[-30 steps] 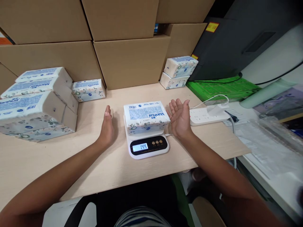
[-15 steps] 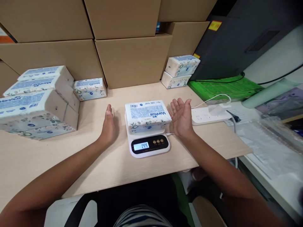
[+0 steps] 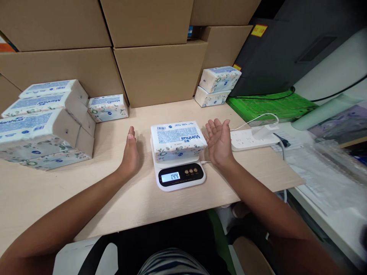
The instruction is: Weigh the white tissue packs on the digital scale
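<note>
A pack of tissues [image 3: 178, 140] with blue print and a leafy pattern lies on a white digital scale [image 3: 181, 186]. The lit display [image 3: 170, 177] appears to read 144; a decimal point is hard to make out. My left hand [image 3: 131, 152] rests on its edge on the table, left of the scale and apart from it, fingers straight and holding nothing. To the right, my right hand [image 3: 219, 143] lies palm up with fingers spread, its fingertips close to the pack's right end. Whether they touch it I cannot tell.
Several tissue packs [image 3: 43, 130] are stacked at the left, with a single pack [image 3: 107, 108] beside them. Two more packs [image 3: 220, 80] stand at the back right. Cardboard boxes [image 3: 160, 76] form a wall behind. A power strip [image 3: 254, 138] and a green crate [image 3: 269, 105] lie at right.
The view has shifted very slightly. Both hands, the tissue pack and the scale stay in place, and the display looks the same.
</note>
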Tool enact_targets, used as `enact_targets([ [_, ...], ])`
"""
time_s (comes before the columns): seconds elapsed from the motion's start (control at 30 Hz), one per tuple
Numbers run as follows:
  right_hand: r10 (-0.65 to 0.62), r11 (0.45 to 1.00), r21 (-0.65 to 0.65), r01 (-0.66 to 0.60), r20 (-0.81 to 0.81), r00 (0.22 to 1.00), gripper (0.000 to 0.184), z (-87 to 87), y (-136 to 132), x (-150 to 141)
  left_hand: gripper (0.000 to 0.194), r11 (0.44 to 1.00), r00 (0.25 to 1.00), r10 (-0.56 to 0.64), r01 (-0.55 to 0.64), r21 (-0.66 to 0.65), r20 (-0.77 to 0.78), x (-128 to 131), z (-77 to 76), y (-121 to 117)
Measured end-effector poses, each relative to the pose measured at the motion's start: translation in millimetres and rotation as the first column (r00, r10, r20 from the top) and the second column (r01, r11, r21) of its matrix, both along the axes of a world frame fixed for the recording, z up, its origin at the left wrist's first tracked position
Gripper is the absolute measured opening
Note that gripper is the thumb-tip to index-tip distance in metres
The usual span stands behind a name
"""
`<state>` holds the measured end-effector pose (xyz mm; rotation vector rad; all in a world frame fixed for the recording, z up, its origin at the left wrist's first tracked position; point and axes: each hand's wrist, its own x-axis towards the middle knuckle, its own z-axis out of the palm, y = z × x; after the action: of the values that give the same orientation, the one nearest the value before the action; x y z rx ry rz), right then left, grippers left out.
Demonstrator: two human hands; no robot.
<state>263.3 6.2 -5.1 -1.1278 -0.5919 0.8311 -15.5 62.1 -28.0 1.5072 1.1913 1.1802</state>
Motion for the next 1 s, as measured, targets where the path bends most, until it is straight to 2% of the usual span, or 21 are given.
enact_targets([
  [0.13,0.016,1.0,0.017,-0.017,0.02,1.0,0.096,-4.1,0.4,2.9,0.104,1.0,1.0,0.002,-0.002,-0.001,-0.002,-0.3,-1.1,-0.1],
  [0.23,0.018,1.0,0.01,-0.018,0.017,1.0,0.095,-5.6,0.9,4.0,0.099,1.0,1.0,0.003,-0.003,0.003,0.01,-1.1,-3.2,0.9],
  [0.4,0.013,1.0,0.013,-0.013,0.022,1.0,0.096,-4.5,0.2,2.3,0.099,1.0,1.0,0.011,-0.011,0.002,0.018,-0.4,-3.0,0.4],
  [0.57,-0.019,1.0,0.002,0.019,0.003,1.0,0.09,-4.0,0.7,2.6,0.104,1.0,1.0,0.012,-0.012,-0.002,0.021,-0.4,-4.2,1.9],
  [0.7,-0.036,0.999,0.004,0.035,0.022,0.999,0.094,-5.2,2.6,5.3,0.102,1.0,1.0,0.013,-0.013,-0.004,0.018,-2.7,-5.3,5.8],
  [0.77,-0.053,0.998,-0.019,0.054,0.015,0.998,0.096,-3.1,-1.7,0.0,0.1,0.999,0.999,0.041,-0.041,0.034,0.013,-0.4,-1.0,-0.6],
  [0.8,-0.038,0.999,-0.035,0.038,0.01,0.999,0.098,-1.2,-6.4,-5.4,0.1,0.997,0.999,0.051,-0.052,0.065,0.013,2.3,2.7,-7.7],
  [0.87,0.076,0.997,-0.036,-0.075,0.041,0.996,0.1,2.7,-21.3,-20.1,0.099,0.991,1.0,0.021,-0.023,0.133,0.023,10.5,12.3,-29.3],
  [0.93,0.28,0.954,0.053,-0.294,0.187,0.942,0.098,5.0,-40.6,-35.2,0.096,0.978,0.99,-0.134,0.124,0.166,0.045,20.0,22.2,-55.2],
  [1.0,0.352,0.891,0.167,-0.421,0.328,0.877,0.099,4.7,-59.0,-45.4,0.098,0.939,0.963,-0.267,0.249,0.238,0.048,26.9,30.2,-76.4],
])
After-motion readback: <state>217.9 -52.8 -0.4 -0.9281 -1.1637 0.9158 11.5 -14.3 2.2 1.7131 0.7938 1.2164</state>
